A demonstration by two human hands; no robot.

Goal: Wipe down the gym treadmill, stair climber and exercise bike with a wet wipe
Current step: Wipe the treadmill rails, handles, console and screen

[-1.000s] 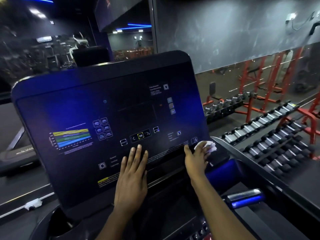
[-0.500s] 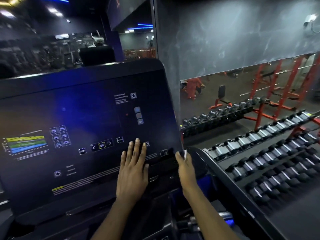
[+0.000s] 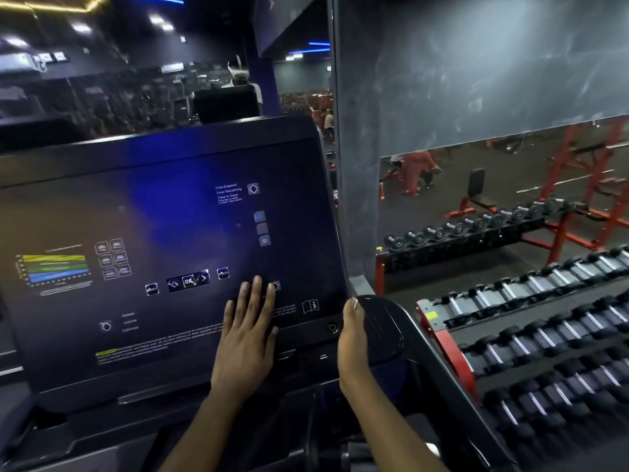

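Two hands are on the machine, both at the lower right of its console [image 3: 163, 233]. The console is a broad, dark, tilted panel. It carries a coloured chart [image 3: 54, 267] at the left, a row of keys around an OK button [image 3: 188, 281] at centre, and a book-and-i icon [image 3: 310, 306] near the bottom right corner. The panel alone does not show which cardio machine it belongs to.

The left hand [image 3: 246, 338] lies flat, palm down, on the panel face. Its fingers are straight and close together, pointing up the panel, and it holds nothing. The fingertips reach just right of the key row.

The right hand [image 3: 352, 345] is seen edge-on at the console's right edge, between the panel corner and a rounded black pad [image 3: 381, 328] that it touches. Its fingers are hidden from this angle, so whether it grips anything cannot be told. A pale sliver [image 3: 355, 302] shows at the top of this hand. Whether that is the wipe or a nail cannot be told.

A small round socket [image 3: 332, 327] sits on the trim below the icon, just left of the right hand.

To the right of the machine stands a tiered dumbbell rack [image 3: 544, 335] on a red frame, fully loaded. Beyond it is a mirror [image 3: 510, 185] under a grey wall panel [image 3: 476, 69]. The mirror reflects red frames and more dumbbells.
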